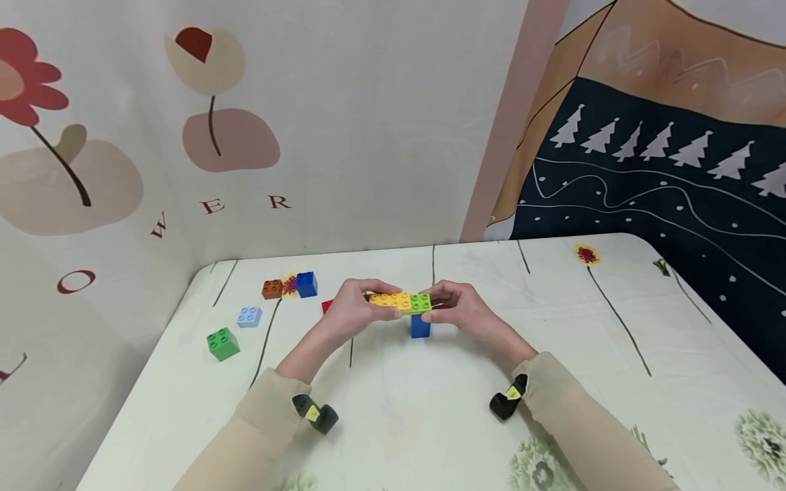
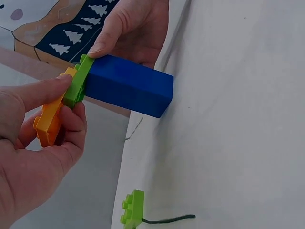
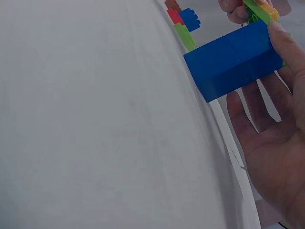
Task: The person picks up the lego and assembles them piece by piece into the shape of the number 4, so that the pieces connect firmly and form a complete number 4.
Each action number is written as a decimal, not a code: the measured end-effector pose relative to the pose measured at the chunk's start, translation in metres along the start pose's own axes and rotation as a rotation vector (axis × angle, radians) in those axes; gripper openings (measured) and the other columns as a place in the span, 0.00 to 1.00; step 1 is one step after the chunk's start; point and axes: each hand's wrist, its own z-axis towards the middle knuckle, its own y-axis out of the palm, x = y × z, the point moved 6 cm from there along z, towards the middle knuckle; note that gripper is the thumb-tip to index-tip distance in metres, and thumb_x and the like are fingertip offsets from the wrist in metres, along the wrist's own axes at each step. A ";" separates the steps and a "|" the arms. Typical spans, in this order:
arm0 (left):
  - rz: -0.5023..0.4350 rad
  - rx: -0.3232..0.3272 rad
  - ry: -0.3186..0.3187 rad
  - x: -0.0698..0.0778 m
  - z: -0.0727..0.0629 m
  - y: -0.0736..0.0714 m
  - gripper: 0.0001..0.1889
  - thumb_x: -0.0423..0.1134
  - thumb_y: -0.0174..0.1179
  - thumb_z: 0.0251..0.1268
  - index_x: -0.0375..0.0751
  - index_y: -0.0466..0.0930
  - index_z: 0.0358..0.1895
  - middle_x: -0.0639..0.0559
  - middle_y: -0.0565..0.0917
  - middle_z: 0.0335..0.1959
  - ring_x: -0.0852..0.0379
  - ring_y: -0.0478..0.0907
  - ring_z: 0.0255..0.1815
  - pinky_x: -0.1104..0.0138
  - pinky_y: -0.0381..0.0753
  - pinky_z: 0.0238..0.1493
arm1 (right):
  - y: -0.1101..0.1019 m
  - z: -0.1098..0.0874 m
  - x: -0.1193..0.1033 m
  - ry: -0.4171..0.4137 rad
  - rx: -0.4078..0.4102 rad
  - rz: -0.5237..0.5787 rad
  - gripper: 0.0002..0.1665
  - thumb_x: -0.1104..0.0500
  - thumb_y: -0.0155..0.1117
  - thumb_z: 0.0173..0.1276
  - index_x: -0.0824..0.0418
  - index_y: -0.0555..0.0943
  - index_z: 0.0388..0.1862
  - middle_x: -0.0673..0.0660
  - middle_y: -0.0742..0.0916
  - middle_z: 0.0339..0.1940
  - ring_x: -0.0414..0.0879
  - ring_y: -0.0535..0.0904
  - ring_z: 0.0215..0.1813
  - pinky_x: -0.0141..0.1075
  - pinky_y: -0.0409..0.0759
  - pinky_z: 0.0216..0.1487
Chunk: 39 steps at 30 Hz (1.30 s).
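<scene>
A stack of blue blocks point(image 3: 233, 59) stands upright on the table, with a lime green brick point(image 1: 421, 303) on its top. Over the green brick's left part lies a yellow brick point(image 1: 390, 301), which sticks out to the left. My left hand point(image 1: 355, 310) pinches the yellow brick between thumb and fingers, its fingertips close to the green one. From the other side my right hand point(image 1: 464, 311) grips the end of the lime green brick, the thumb at the edge where it meets the blue point(image 2: 128, 86). Whether the yellow brick is fully pressed down cannot be seen.
A red brick point(image 1: 327, 306) is partly hidden behind my left hand, and another lime green brick point(image 2: 133, 208) lies close by. Farther left are a brown brick point(image 1: 273, 289), a dark blue block point(image 1: 306, 284), a light blue brick point(image 1: 249, 316) and a green block point(image 1: 223, 344).
</scene>
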 end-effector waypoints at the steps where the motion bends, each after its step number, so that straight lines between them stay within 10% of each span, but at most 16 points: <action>1: 0.001 -0.002 0.000 -0.001 -0.001 0.000 0.19 0.32 0.76 0.58 0.45 0.89 0.53 0.48 0.83 0.55 0.48 0.77 0.53 0.63 0.83 0.52 | 0.000 0.000 0.000 0.000 0.002 0.001 0.20 0.66 0.74 0.65 0.70 0.81 0.55 0.61 0.88 0.52 0.54 0.83 0.54 0.34 0.84 0.51; 14: 0.149 -0.099 0.143 -0.003 -0.012 -0.012 0.36 0.30 0.74 0.60 0.44 0.73 0.73 0.46 0.76 0.68 0.46 0.75 0.60 0.59 0.82 0.55 | 0.001 0.002 -0.001 0.007 0.002 -0.015 0.20 0.66 0.75 0.65 0.69 0.81 0.54 0.60 0.88 0.52 0.52 0.83 0.54 0.36 0.83 0.52; 39: 0.190 0.064 0.126 -0.046 -0.003 -0.045 0.32 0.23 0.70 0.61 0.37 0.74 0.70 0.38 0.77 0.63 0.43 0.77 0.60 0.56 0.84 0.56 | -0.001 0.001 0.000 0.038 0.018 -0.035 0.21 0.66 0.75 0.64 0.68 0.81 0.55 0.60 0.88 0.51 0.52 0.83 0.54 0.36 0.83 0.51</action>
